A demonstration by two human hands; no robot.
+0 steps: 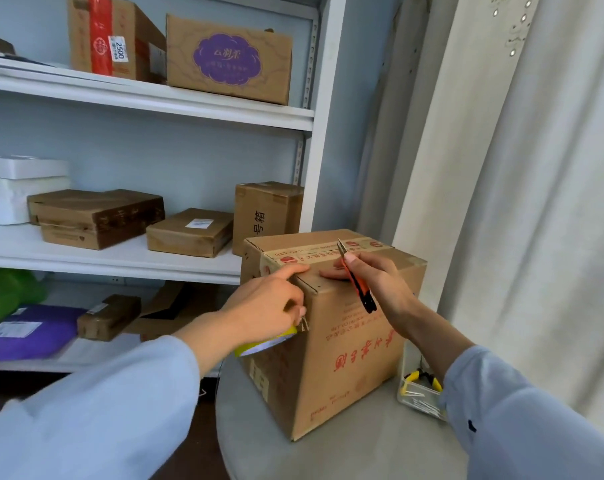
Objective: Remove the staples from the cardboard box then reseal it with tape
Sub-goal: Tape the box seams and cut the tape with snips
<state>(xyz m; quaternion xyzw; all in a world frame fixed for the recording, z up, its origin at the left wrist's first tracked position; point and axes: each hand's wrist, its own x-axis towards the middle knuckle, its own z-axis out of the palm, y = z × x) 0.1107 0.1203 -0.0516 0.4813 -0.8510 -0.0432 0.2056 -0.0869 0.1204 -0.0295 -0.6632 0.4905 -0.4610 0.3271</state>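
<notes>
A brown cardboard box (342, 344) with red print stands on a round grey table (363, 452). Printed tape runs across its top. My left hand (269, 306) holds a roll of tape (266, 342) with a yellow rim against the box's left side, its index finger stretched onto the near top edge. My right hand (373, 282) grips an orange utility knife (357, 280), blade pointing up and away over the top seam, while its fingers lie on the top flap.
A clear tray (420, 393) with yellow-handled pliers and loose staples sits on the table right of the box. White shelves (120, 258) with several cardboard boxes stand behind and to the left. A pale curtain (536, 202) hangs at the right.
</notes>
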